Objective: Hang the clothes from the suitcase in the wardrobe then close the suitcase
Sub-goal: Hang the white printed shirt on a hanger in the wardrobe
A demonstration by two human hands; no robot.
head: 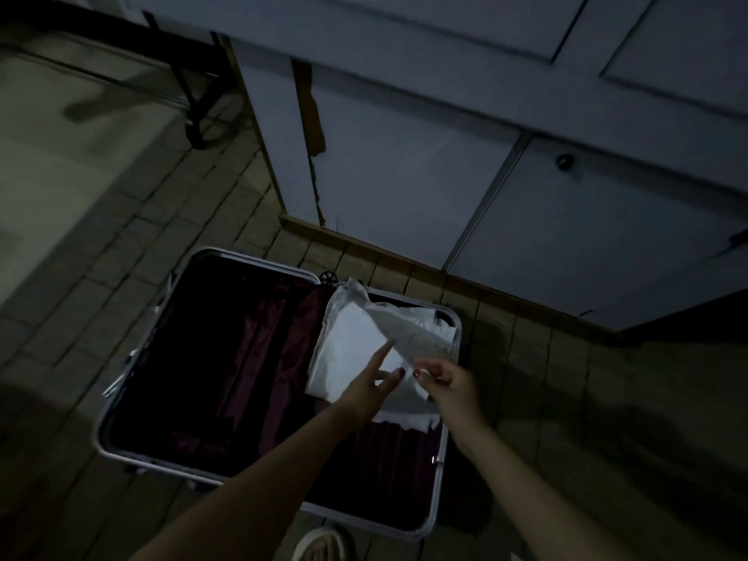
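Two hands, right hand (443, 384) pinching one white garment (409, 332), left hand (374, 388) fingers spread, one suitcase (101, 435)

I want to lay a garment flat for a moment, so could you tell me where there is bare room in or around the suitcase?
The open silver-framed suitcase has a bare left half, lined in dark maroon, between frame and hinge. Its right half is crowded with folded white clothes, where both hands work. Tiled floor lies bare between suitcase and wardrobe.

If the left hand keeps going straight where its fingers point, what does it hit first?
Most likely the white clothes in the suitcase: the left hand points at them with straight fingers, seemingly just above, though depth is unclear.
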